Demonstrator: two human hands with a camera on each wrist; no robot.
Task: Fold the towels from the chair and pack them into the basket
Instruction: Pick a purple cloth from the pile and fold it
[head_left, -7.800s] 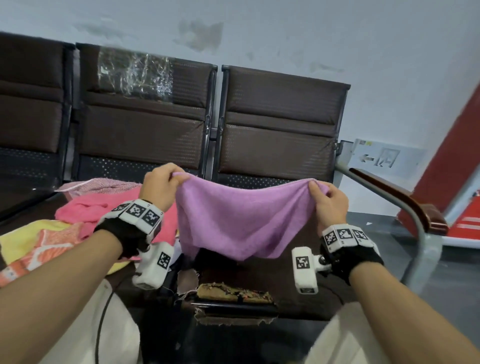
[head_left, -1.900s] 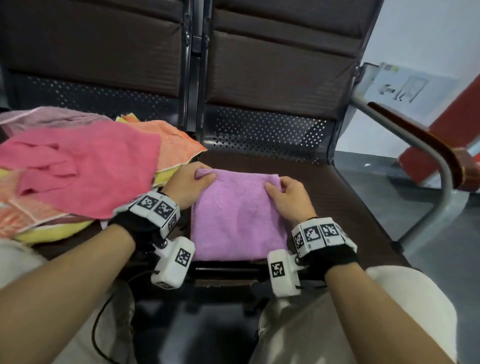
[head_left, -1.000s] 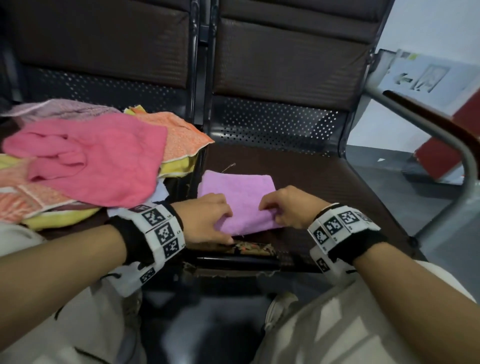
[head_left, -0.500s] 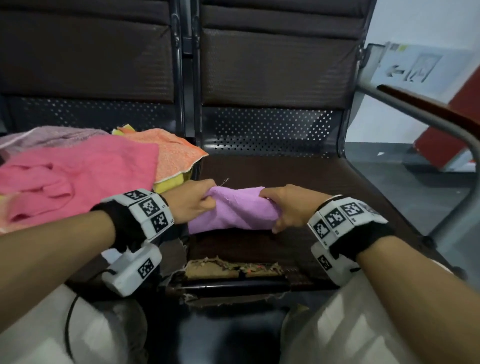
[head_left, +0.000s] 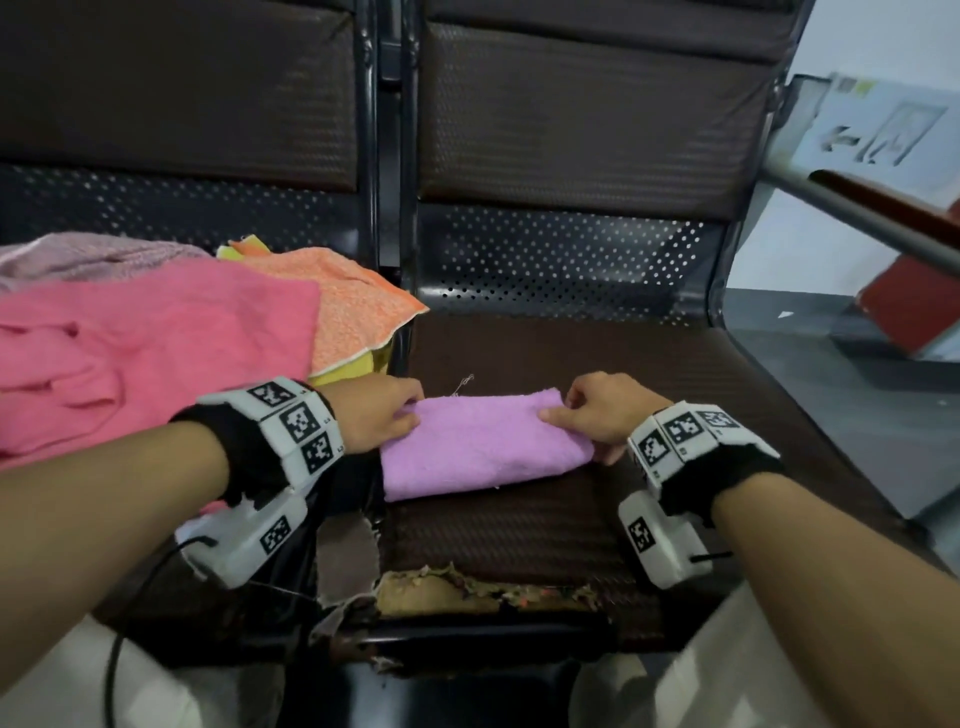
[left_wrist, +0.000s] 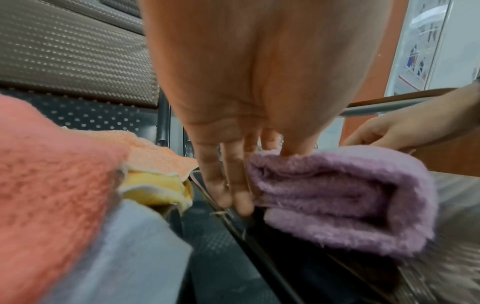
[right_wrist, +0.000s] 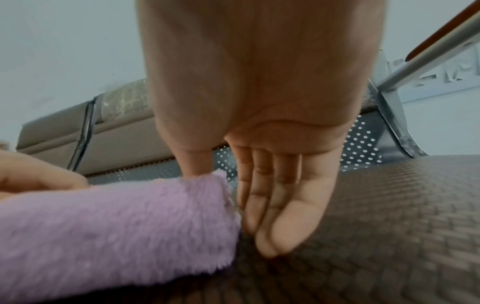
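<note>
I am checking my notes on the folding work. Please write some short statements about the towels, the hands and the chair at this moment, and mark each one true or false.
1. The purple towel lies folded on the chair seat. True.
2. The left hand and right hand are at opposite ends of the purple towel. True.
3. The pink towel is folded neatly. False: it lies crumpled on the pile.
4. A basket stands on the seat. False: no basket is in view.
5. The seat's front edge is torn. True.
</note>
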